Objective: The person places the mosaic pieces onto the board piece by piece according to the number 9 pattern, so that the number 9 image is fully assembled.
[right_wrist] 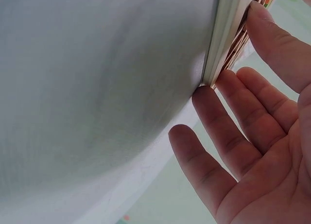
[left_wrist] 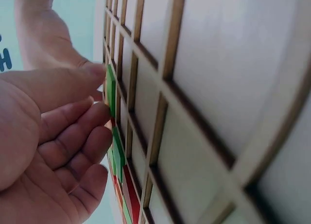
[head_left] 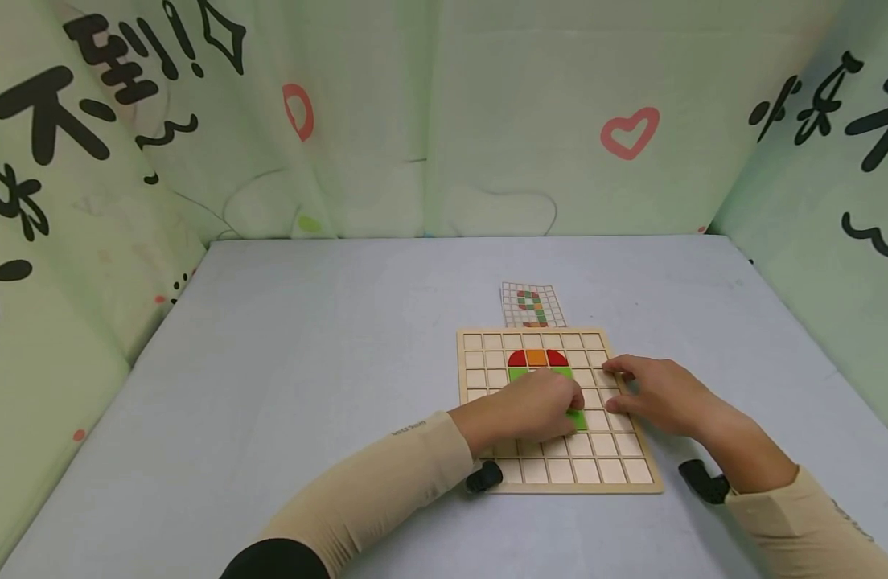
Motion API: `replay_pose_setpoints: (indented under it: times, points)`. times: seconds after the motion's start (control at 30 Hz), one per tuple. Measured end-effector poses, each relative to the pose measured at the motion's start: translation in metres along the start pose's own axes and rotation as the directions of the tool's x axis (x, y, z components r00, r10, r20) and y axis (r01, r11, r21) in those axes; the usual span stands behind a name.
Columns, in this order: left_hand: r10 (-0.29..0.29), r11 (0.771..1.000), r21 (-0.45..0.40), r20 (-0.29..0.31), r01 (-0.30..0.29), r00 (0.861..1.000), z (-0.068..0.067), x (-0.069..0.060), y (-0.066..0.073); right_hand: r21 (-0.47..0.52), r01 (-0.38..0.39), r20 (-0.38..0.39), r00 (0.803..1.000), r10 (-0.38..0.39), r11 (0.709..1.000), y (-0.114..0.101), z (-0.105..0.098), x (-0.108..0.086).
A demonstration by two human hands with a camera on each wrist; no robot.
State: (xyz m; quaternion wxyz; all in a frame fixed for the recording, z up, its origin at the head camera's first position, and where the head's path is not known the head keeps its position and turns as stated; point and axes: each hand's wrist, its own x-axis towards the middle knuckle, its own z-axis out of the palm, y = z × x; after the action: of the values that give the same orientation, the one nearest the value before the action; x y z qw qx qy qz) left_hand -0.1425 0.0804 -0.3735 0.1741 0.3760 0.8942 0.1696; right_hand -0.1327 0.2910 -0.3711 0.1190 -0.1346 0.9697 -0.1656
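A wooden grid board [head_left: 560,487] lies on the table under both hands. My left hand [head_left: 532,406] reaches over its middle, thumb and bent fingers at a green tile [left_wrist: 111,90] on the grid. In the head view that hand partly covers this tile. Further up the board sit an orange tile [head_left: 536,357], rounded red tiles [head_left: 516,359] to either side and green tiles [head_left: 562,372] below them. My right hand [head_left: 664,394] rests at the board's right edge, its thumb [right_wrist: 272,37] on the grid side and fairly straight fingers along the border.
Behind the board lies a pattern card [head_left: 512,304] with a coloured figure on a grid; the board hides its lower end. The white table [head_left: 306,354] is enclosed by pale green printed curtains [head_left: 524,96]. Dark wrist devices [head_left: 485,476] hang beneath both wrists.
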Motion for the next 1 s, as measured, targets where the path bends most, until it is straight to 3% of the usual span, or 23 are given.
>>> replay_pose_setpoints:
  times: [0.23, 0.47, 0.7, 1.0]
  points:
    - [0.046, 0.997, -0.065, 0.023, -0.044, 0.999, -0.003, -0.002, -0.004, -0.004, 0.011, -0.004, 1.000, -0.011, 1.000, 0.000, 0.000, 0.000]
    - [0.046, 0.994, -0.096, 0.028, -0.043, 0.999, -0.011, -0.009, -0.006, -0.010, 0.009, -0.005, 1.000, -0.009, 1.000, 0.001, 0.000, 0.000]
    - [0.069, 0.984, -0.167, -0.003, -0.068, 0.998, -0.020, -0.019, -0.009, -0.008, 0.009, -0.004, 1.000, -0.009, 1.000, 0.000, 0.000, 0.000]
    - [0.099, 0.977, -0.184, -0.057, -0.108, 0.993, -0.034, -0.034, -0.015, -0.008, 0.004, 0.006, 1.000, -0.003, 1.000, -0.001, 0.000, 0.001]
